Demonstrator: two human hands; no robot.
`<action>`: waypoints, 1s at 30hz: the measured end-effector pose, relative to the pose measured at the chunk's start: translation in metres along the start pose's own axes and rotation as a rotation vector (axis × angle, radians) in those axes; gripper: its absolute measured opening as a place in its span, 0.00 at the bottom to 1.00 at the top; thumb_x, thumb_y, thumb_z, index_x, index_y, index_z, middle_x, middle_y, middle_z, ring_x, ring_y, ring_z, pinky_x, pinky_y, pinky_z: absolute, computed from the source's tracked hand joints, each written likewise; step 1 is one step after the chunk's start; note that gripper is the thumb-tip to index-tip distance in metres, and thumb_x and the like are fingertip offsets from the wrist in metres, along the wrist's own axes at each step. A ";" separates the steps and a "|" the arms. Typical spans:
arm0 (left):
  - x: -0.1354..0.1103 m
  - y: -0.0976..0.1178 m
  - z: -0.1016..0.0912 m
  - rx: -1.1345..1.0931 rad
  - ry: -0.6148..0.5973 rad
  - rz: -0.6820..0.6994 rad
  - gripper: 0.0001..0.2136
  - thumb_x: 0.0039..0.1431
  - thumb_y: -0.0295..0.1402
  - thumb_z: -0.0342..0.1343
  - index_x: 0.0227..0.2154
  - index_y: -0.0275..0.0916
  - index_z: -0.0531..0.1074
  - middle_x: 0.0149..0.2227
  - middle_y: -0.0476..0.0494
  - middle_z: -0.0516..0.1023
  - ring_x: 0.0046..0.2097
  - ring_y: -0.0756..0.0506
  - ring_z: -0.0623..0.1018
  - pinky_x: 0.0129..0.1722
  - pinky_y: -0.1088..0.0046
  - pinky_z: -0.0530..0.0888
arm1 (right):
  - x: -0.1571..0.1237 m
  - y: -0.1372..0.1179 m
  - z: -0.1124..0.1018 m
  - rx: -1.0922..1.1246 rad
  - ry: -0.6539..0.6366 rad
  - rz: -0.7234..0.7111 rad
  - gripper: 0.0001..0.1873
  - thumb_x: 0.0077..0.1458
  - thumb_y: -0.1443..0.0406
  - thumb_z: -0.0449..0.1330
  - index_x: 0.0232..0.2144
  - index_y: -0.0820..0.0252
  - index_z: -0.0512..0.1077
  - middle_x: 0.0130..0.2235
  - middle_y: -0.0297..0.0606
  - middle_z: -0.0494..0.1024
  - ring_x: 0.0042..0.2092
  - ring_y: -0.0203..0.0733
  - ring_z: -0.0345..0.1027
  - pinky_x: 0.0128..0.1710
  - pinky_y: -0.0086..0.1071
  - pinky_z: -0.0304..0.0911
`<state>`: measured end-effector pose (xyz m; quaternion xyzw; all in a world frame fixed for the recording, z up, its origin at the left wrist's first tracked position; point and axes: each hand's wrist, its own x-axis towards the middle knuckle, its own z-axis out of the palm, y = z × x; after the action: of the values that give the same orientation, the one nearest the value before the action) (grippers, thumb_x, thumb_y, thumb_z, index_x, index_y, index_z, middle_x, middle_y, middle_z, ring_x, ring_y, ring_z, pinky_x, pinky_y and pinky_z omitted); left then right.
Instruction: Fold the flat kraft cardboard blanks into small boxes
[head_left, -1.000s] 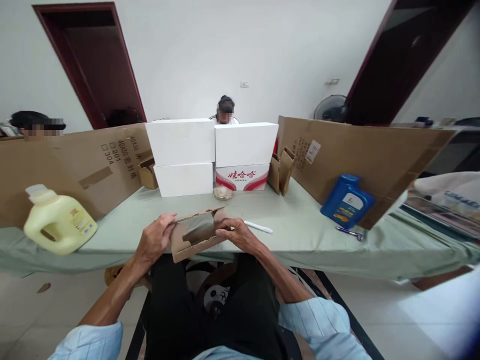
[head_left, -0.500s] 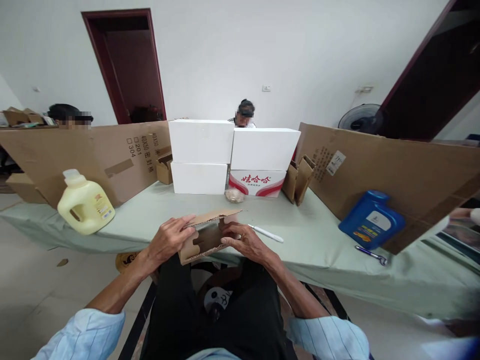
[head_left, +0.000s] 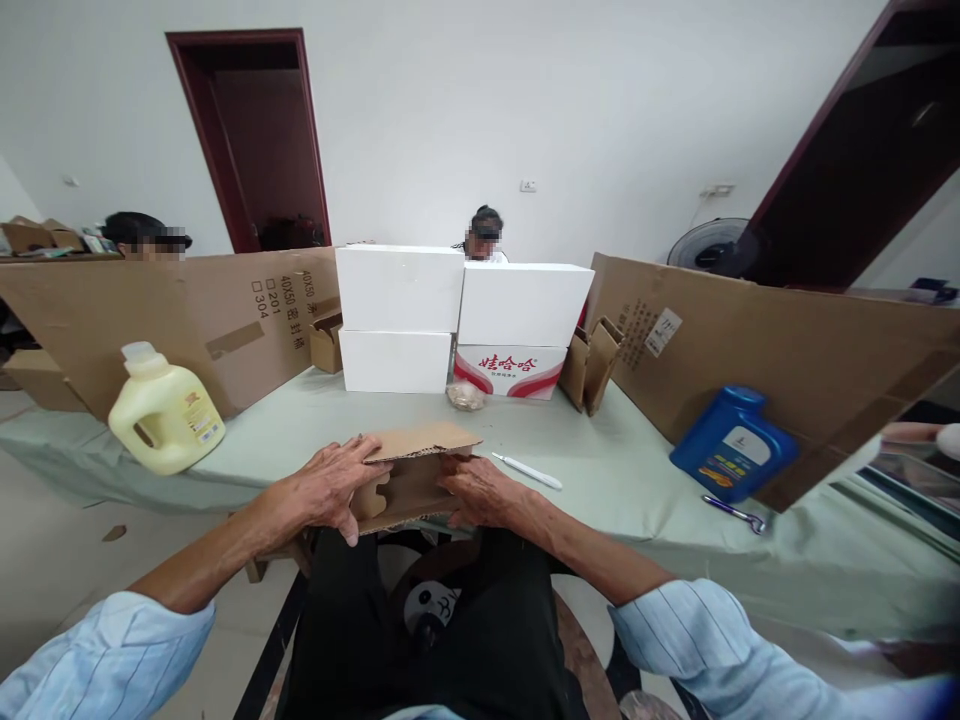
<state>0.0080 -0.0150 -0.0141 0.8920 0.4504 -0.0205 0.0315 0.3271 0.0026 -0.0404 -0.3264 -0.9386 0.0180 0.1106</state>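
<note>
A small brown cardboard box [head_left: 409, 470] rests at the near edge of the table, its top flap lying almost flat. My left hand [head_left: 326, 488] presses on its left side with fingers spread over the flap's corner. On the other side, my right hand [head_left: 480, 492] grips the box's right end. A white pen-like tool [head_left: 526, 470] lies on the green tablecloth [head_left: 585, 450] just right of the box.
A cream jug [head_left: 163, 412] sits at the left, a blue jug [head_left: 731, 445] and a small metal tool [head_left: 733, 512] at the right. White foam boxes [head_left: 401, 318] stand at the back between cardboard sheets [head_left: 787, 345]. People sit behind these walls.
The box's top flap has come down from raised to nearly flat. My left hand has spread over the box's left corner. The view shifted slightly.
</note>
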 end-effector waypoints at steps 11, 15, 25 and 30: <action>-0.016 -0.026 -0.047 -0.221 0.049 0.151 0.37 0.44 0.41 0.75 0.59 0.46 0.69 0.66 0.38 0.65 0.58 0.34 0.75 0.51 0.67 0.75 | -0.001 -0.014 -0.055 0.069 0.143 -0.083 0.27 0.54 0.56 0.77 0.50 0.60 0.75 0.47 0.44 0.77 0.47 0.48 0.71 0.45 0.36 0.65; -0.010 -0.039 -0.057 -0.431 0.139 0.175 0.26 0.49 0.40 0.70 0.49 0.42 0.69 0.54 0.42 0.72 0.50 0.41 0.75 0.49 0.67 0.74 | 0.001 -0.002 -0.064 0.213 0.248 -0.089 0.22 0.57 0.56 0.75 0.48 0.58 0.74 0.45 0.40 0.75 0.44 0.45 0.69 0.42 0.34 0.63; -0.015 -0.042 -0.031 -0.637 0.194 0.198 0.39 0.53 0.42 0.71 0.68 0.51 0.66 0.71 0.38 0.63 0.69 0.31 0.66 0.61 0.57 0.73 | 0.008 0.006 -0.043 0.335 0.484 -0.063 0.19 0.62 0.50 0.69 0.41 0.57 0.73 0.37 0.36 0.73 0.38 0.42 0.64 0.39 0.35 0.60; -0.029 -0.041 -0.026 -0.569 0.147 0.181 0.46 0.43 0.48 0.78 0.67 0.50 0.67 0.70 0.37 0.61 0.66 0.31 0.69 0.58 0.60 0.74 | 0.006 0.008 -0.043 0.341 0.478 -0.032 0.19 0.62 0.48 0.69 0.39 0.56 0.73 0.38 0.37 0.73 0.40 0.44 0.65 0.40 0.36 0.61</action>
<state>-0.0417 -0.0122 0.0124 0.8831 0.3578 0.1740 0.2489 0.3371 0.0110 0.0016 -0.2833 -0.8744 0.0965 0.3820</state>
